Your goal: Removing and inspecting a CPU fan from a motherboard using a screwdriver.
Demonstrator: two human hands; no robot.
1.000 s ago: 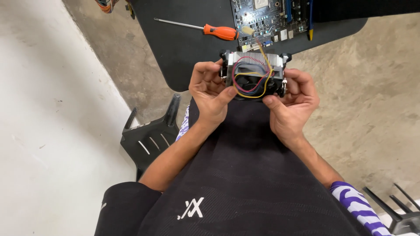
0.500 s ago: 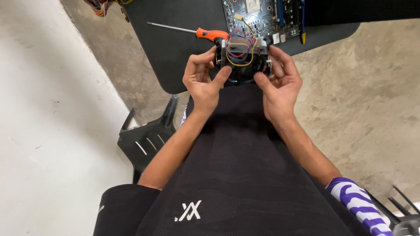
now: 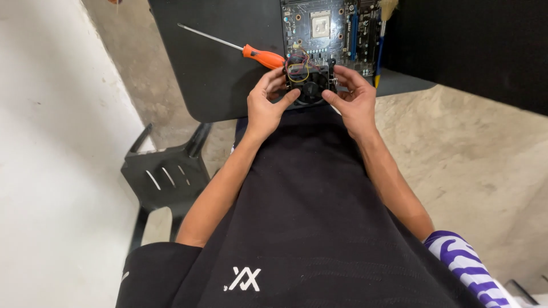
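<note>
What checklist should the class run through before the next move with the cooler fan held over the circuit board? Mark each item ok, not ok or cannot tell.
1. Both hands grip the cooler fan, left hand and right hand: ok.
2. Coloured wires kept out from under the fan: cannot tell.
3. Fan lined up with the socket on the circuit board: not ok, it sits at the board's near edge.
4. Orange-handled screwdriver lying close by on the table: ok.
</note>
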